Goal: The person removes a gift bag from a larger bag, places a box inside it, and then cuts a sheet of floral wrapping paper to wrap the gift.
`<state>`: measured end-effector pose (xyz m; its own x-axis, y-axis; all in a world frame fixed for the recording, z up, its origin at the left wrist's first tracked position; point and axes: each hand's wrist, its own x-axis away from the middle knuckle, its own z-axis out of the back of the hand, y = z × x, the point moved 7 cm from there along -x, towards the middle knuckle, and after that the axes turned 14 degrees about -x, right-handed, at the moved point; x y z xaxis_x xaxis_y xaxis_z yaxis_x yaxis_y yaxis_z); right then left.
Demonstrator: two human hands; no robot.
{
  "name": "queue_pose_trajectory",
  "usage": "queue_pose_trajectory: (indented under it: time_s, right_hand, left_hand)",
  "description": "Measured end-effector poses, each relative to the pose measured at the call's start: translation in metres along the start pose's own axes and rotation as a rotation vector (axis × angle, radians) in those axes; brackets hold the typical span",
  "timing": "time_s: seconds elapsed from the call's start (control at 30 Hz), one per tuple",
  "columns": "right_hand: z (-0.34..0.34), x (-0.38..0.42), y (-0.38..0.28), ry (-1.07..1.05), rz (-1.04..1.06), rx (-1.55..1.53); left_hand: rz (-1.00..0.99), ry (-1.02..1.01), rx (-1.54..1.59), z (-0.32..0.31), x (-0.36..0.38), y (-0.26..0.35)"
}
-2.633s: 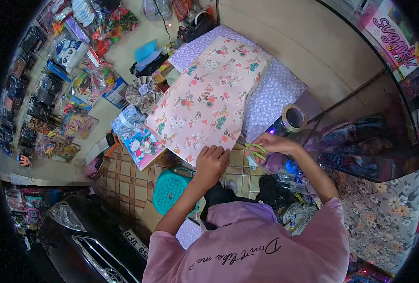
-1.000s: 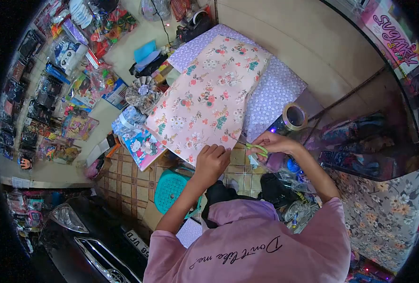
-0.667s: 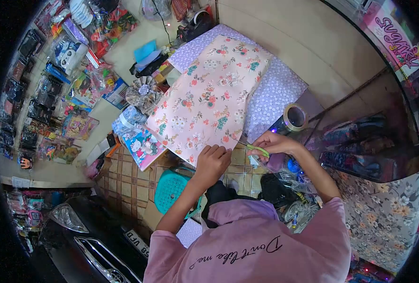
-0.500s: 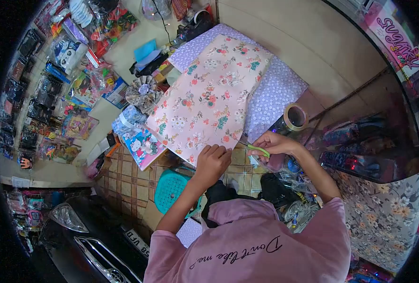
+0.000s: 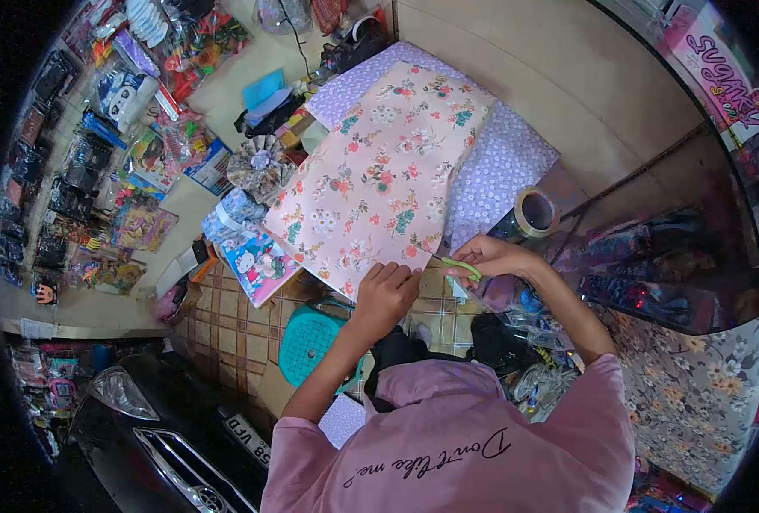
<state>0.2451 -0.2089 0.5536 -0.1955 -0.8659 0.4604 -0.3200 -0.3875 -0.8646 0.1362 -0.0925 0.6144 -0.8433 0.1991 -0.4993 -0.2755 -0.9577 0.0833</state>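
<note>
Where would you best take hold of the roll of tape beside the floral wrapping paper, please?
The roll of tape seems to lie flat on the glass counter, open core facing up. Probably best to come from above, one finger in the core and the thumb on the outer wall, on the side away from the right hand and its green scissors.

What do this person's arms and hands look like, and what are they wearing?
Both arms are bare below short pink sleeves of a loose top with dark cursive lettering. The left hand and right hand are bare, with no gloves; any rings are too small to tell.
</note>
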Motion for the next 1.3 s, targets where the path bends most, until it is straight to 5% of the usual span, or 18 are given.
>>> queue_pose_trajectory:
  time_s: [0.3,1.3]
  right_hand:
    - [0.004,0.000,0.003,0.150,0.093,-0.132]
    - [-0.002,-0.032,-0.003,0.094,0.208,-0.123]
  left_hand:
    - [-0.007,-0.009,-0.005,-0.002,0.002,0.001]
    - [0.084,0.061,0.113,0.017,0.002,-0.008]
